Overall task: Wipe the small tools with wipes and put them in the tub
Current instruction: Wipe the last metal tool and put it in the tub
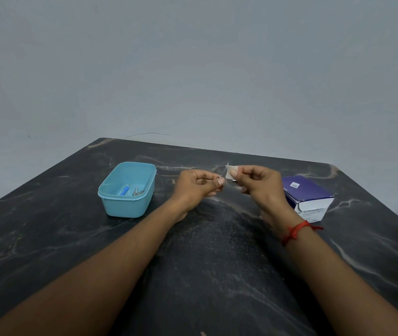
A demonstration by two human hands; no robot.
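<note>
Turquoise tub (125, 204) sits close to the left hand (195, 187), whose fingers pinch a small tool (220, 182); the right hand (261, 187) pinches a wipe (230, 172) beside it, seemingly ready to rub.

Both forearms are reaching forward; the left hand (198, 184) is pinching a small tool (220, 178), the right hand (258, 183) a wipe (229, 172)

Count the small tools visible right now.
3. A blue-handled tool and a silver metal tool lie inside the light blue plastic tub; a small metal tool is pinched in the left hand. Others may be hidden behind the tub's near wall.
</note>
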